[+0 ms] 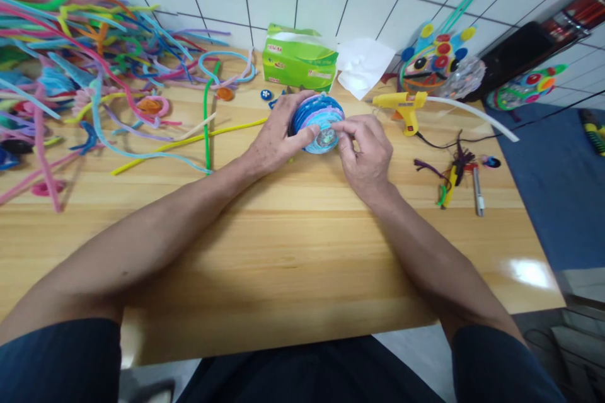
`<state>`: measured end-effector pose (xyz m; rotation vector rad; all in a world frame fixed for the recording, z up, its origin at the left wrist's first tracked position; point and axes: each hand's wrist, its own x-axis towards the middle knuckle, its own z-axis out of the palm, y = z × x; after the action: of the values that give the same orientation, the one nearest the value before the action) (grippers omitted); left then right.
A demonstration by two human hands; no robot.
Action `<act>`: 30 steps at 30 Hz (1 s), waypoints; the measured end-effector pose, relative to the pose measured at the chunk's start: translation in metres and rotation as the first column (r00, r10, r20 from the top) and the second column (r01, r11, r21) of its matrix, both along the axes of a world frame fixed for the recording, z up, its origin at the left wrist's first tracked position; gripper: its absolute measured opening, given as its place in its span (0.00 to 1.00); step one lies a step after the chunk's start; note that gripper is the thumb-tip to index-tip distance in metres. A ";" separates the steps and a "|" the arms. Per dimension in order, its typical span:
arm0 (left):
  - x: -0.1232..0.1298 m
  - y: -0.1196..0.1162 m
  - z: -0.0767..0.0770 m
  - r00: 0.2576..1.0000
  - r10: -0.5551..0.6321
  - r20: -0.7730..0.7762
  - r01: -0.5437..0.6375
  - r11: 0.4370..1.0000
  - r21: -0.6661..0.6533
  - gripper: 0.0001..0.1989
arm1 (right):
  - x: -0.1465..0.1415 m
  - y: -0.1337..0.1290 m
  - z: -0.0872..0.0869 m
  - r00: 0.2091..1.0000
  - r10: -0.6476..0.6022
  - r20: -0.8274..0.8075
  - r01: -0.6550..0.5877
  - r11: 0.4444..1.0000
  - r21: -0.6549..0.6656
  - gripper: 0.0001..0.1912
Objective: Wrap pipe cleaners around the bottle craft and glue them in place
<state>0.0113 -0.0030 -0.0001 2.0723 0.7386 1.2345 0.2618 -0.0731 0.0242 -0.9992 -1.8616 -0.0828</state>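
A rounded piece (pixel 321 114), wound in dark blue, lilac and light blue pipe cleaners, is near the table's back middle. Its clear, shiny centre looks like the end of a plastic bottle. My left hand (pixel 280 136) grips it from the left, the thumb lying across the light blue rings and the fingers behind. On the right side, my right hand (pixel 366 154) is closed, with thumb and forefinger pinched against the rings beside the clear centre. Whatever is between those fingertips is too small to make out.
Many loose pipe cleaners (pixel 108 44) are heaped at left. Behind my hands stand a green tissue pack (pixel 299 62) and white paper (pixel 362 66). At right lie a yellow glue gun (pixel 404 108) with a cord, a utility knife (pixel 478 192) and decorated bottles (pixel 432 66).
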 end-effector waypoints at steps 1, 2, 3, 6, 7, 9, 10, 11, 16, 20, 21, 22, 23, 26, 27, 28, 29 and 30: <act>0.000 0.000 -0.001 1.000 0.001 -0.001 -0.001 1.000 0.002 0.44 | 0.000 0.000 0.000 1.000 0.002 0.001 -0.002 1.000 0.009 0.14; 0.000 0.000 -0.001 1.000 0.002 0.000 -0.002 1.000 0.002 0.45 | 0.000 0.000 0.000 1.000 0.001 0.003 -0.002 1.000 0.015 0.14; 0.000 0.000 -0.002 1.000 0.003 0.000 -0.003 1.000 0.001 0.46 | 0.000 0.000 0.000 1.000 0.001 0.007 -0.001 1.000 0.016 0.14; 0.000 0.000 -0.003 1.000 0.004 0.003 -0.004 1.000 -0.004 0.46 | 0.001 0.001 0.000 1.000 0.007 0.020 -0.007 1.000 0.019 0.14; 0.000 0.000 -0.003 1.000 0.005 0.005 -0.005 1.000 -0.006 0.46 | 0.001 0.001 0.000 1.000 0.013 0.021 -0.014 1.000 0.027 0.14; 0.001 0.000 -0.004 1.000 0.006 0.008 -0.005 1.000 -0.010 0.45 | 0.001 0.000 0.000 0.999 0.022 0.023 -0.023 0.999 0.045 0.15; 0.001 0.001 -0.004 1.000 0.005 0.010 -0.005 1.000 -0.011 0.45 | 0.001 -0.001 0.000 0.999 0.023 0.026 -0.025 0.998 0.050 0.15; 0.001 0.001 -0.004 1.000 0.005 0.014 -0.004 1.000 -0.012 0.45 | 0.001 -0.001 0.000 0.999 0.021 0.032 -0.022 0.998 0.054 0.15; 0.001 0.000 -0.001 1.000 0.001 0.015 -0.001 1.000 -0.004 0.45 | 0.001 -0.004 -0.002 0.996 -0.026 0.085 0.021 0.998 0.060 0.18; 0.001 -0.003 0.005 1.000 0.001 -0.018 -0.001 1.000 0.007 0.45 | 0.000 -0.004 -0.002 0.995 -0.041 0.096 0.034 0.997 0.076 0.18; 0.002 -0.004 0.006 1.000 0.001 -0.021 -0.001 1.000 0.006 0.45 | 0.000 -0.004 -0.001 0.995 -0.043 0.093 0.034 0.996 0.087 0.18; 0.002 -0.005 0.008 1.000 0.001 -0.023 -0.001 1.000 0.004 0.45 | 0.000 -0.004 0.000 0.995 -0.043 0.089 0.034 0.995 0.097 0.18; 0.002 -0.006 0.009 1.000 0.001 -0.023 -0.001 1.000 0.000 0.45 | 0.000 -0.004 0.000 0.996 -0.042 0.084 0.033 0.994 0.102 0.17; 0.004 -0.008 0.012 1.000 0.004 -0.017 -0.004 1.000 -0.014 0.45 | 0.001 -0.003 0.002 0.997 -0.035 0.068 0.029 0.995 0.096 0.15; 0.004 -0.009 0.012 1.000 0.005 -0.016 -0.006 1.000 -0.018 0.45 | 0.001 -0.003 0.003 0.998 -0.029 0.061 0.024 0.996 0.090 0.15; 0.004 -0.010 0.013 1.000 0.006 -0.017 -0.007 1.000 -0.021 0.45 | 0.001 -0.003 0.003 0.998 -0.022 0.054 0.017 0.996 0.085 0.14; 0.005 -0.010 0.013 1.000 0.008 -0.018 -0.008 1.000 -0.025 0.45 | 0.001 -0.003 0.004 0.999 -0.014 0.047 0.010 0.997 0.081 0.14; 0.005 -0.011 0.014 1.000 0.010 -0.019 -0.011 1.000 -0.029 0.45 | 0.001 -0.003 0.004 0.999 -0.008 0.043 0.005 0.997 0.079 0.14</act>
<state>0.0161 -0.0136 0.0135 2.0615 0.7725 1.2050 0.2628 -0.0765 0.0285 -0.9560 -1.8801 -0.1814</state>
